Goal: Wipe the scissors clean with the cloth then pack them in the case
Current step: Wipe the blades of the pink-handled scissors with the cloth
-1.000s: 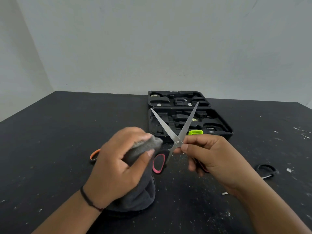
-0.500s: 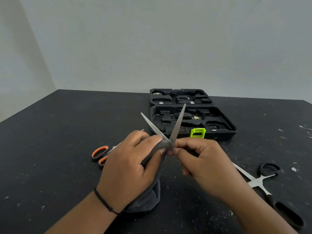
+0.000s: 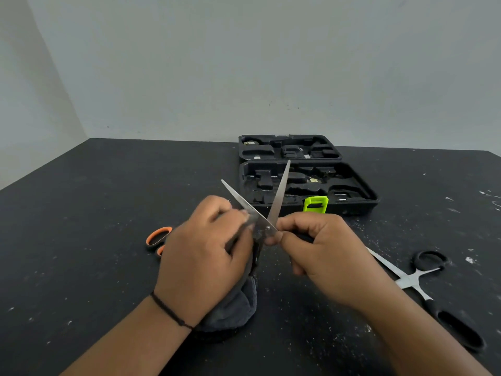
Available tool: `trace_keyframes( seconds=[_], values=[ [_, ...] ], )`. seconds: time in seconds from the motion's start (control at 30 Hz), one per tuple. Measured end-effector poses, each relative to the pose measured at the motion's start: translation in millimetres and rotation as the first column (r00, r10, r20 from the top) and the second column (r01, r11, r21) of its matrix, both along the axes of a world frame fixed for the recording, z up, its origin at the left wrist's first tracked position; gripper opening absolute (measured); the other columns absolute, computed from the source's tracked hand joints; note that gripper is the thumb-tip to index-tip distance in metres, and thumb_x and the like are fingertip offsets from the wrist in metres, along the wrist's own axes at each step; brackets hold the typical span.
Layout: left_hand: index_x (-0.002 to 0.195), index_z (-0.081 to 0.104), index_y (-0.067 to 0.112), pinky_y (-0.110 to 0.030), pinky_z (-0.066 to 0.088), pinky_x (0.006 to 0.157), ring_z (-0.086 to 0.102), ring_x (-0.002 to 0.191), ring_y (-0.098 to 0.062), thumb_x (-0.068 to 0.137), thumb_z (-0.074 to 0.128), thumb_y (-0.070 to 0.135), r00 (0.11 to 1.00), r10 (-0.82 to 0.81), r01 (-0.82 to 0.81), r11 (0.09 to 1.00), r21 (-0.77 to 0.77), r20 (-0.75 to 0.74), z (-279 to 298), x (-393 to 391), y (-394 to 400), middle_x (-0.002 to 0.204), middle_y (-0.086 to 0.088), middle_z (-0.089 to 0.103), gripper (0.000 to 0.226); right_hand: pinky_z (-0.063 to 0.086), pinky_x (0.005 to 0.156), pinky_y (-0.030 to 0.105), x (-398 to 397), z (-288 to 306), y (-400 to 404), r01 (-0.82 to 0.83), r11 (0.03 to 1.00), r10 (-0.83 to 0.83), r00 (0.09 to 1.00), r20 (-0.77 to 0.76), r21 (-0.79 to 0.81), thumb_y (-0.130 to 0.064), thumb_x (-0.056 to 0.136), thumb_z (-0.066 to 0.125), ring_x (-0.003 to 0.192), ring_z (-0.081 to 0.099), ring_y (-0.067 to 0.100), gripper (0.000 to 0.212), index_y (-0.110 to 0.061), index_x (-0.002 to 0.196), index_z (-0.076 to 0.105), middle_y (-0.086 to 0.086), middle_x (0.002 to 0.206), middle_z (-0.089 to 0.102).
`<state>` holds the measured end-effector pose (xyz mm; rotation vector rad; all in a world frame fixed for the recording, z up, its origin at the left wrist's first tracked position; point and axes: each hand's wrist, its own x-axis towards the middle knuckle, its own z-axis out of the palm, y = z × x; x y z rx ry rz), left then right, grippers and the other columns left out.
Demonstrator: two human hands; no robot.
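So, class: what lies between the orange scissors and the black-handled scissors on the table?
In the head view, both hands: the left hand gripping the cloth, the right hand holding the open scissors.

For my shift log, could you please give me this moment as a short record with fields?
Held scissors: blades spread in a V, tips pointing up and away
Right hand: grips the held scissors just below the pivot
Left hand: holds the grey cloth against the left blade near the pivot
Case: open on the table, green latch at its front edge
Orange-handled scissors: on the table, partly hidden behind the left hand
Black-handled scissors: on the table at the right
Stage: wiping, nothing packed yet
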<state>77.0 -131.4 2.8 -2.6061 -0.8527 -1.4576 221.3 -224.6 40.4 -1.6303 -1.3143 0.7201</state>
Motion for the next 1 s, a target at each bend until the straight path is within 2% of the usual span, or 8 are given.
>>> trace_keyframes(
  seconds=[0.2, 0.33, 0.47, 0.57, 0.7, 0.77, 0.87, 1.0],
  values=[
    [0.083, 0.073, 0.012, -0.022, 0.042, 0.049, 0.053, 0.058, -0.010, 0.089, 0.057, 0.029, 0.991, -0.111, 0.113, 0.993, 0.022, -0.079, 1, -3, 1, 0.081, 0.001, 0.058, 0.024, 0.033, 0.040, 0.011, 2, -2, 3, 0.006, 1.000, -0.005, 1.000, 0.017, -0.030, -0.013, 0.093, 0.056, 0.034, 0.042, 0.000, 0.018, -0.015, 0.082, 0.070, -0.010, 0.039, 0.049],
    [0.084, 0.073, 0.012, -0.025, 0.042, 0.049, 0.053, 0.058, -0.012, 0.088, 0.061, 0.023, 0.996, -0.081, 0.082, 0.997, 0.014, -0.034, 2, -2, -2, 0.084, 0.000, 0.057, 0.016, 0.034, 0.041, 0.010, 2, -2, 3, -0.004, 0.999, 0.004, 1.000, 0.019, -0.040, -0.013, 0.093, 0.056, 0.035, 0.043, 0.000, 0.018, -0.015, 0.083, 0.070, -0.014, 0.041, 0.052],
    [0.082, 0.072, 0.012, -0.027, 0.041, 0.047, 0.052, 0.059, -0.015, 0.087, 0.062, 0.019, 0.993, -0.067, 0.075, 0.994, 0.080, -0.102, 0, 1, -6, 0.086, -0.003, 0.058, 0.013, 0.033, 0.040, 0.010, 1, -3, 3, -0.011, 1.000, 0.012, 1.000, 0.025, -0.029, -0.012, 0.093, 0.056, 0.035, 0.042, 0.000, 0.018, -0.015, 0.082, 0.070, -0.014, 0.041, 0.051],
    [0.080, 0.071, 0.010, -0.029, 0.045, 0.048, 0.053, 0.060, -0.016, 0.086, 0.063, 0.017, 1.000, -0.016, 0.016, 1.000, 0.008, 0.003, 1, 0, -2, 0.085, -0.003, 0.057, 0.012, 0.033, 0.040, 0.010, 1, -3, 2, -0.021, 0.999, 0.022, 0.999, 0.026, -0.031, -0.013, 0.093, 0.056, 0.034, 0.042, 0.000, 0.018, -0.016, 0.082, 0.070, -0.013, 0.040, 0.050],
    [0.081, 0.072, 0.011, -0.026, 0.041, 0.048, 0.049, 0.060, -0.013, 0.089, 0.061, 0.021, 0.992, -0.105, 0.108, 0.993, 0.049, -0.071, -1, 1, -4, 0.083, -0.001, 0.055, 0.017, 0.033, 0.040, 0.011, 2, -4, 3, -0.018, 1.000, 0.019, 0.999, 0.031, -0.018, -0.012, 0.093, 0.056, 0.034, 0.041, 0.000, 0.019, -0.016, 0.080, 0.070, -0.011, 0.040, 0.048],
    [0.081, 0.072, 0.011, -0.028, 0.044, 0.048, 0.051, 0.060, -0.013, 0.088, 0.062, 0.021, 0.996, -0.082, 0.083, 0.996, 0.029, -0.040, -2, 2, -4, 0.083, -0.001, 0.055, 0.015, 0.033, 0.039, 0.010, 1, -4, 3, -0.026, 0.999, 0.027, 0.999, 0.030, -0.020, -0.013, 0.093, 0.056, 0.034, 0.041, 0.000, 0.020, -0.018, 0.080, 0.070, -0.010, 0.040, 0.048],
    [0.084, 0.072, 0.010, -0.028, 0.046, 0.052, 0.054, 0.064, -0.014, 0.087, 0.061, 0.020, 0.997, -0.081, 0.081, 0.997, -0.020, 0.016, -3, 2, -2, 0.084, -0.001, 0.055, 0.014, 0.033, 0.039, 0.010, 2, -4, 2, -0.029, 0.999, 0.030, 0.999, 0.032, -0.014, -0.013, 0.093, 0.056, 0.034, 0.042, 0.000, 0.020, -0.019, 0.081, 0.070, -0.010, 0.040, 0.048],
    [0.086, 0.070, 0.009, -0.021, 0.043, 0.062, 0.051, 0.072, -0.012, 0.084, 0.057, 0.018, 0.990, -0.142, 0.142, 0.988, -0.054, 0.010, -4, 1, -1, 0.085, -0.001, 0.054, 0.016, 0.035, 0.041, 0.013, 0, -6, 3, -0.021, 1.000, 0.021, 0.999, 0.029, -0.003, -0.012, 0.092, 0.056, 0.036, 0.042, 0.000, 0.019, -0.017, 0.081, 0.069, -0.011, 0.040, 0.048]
  ],
)
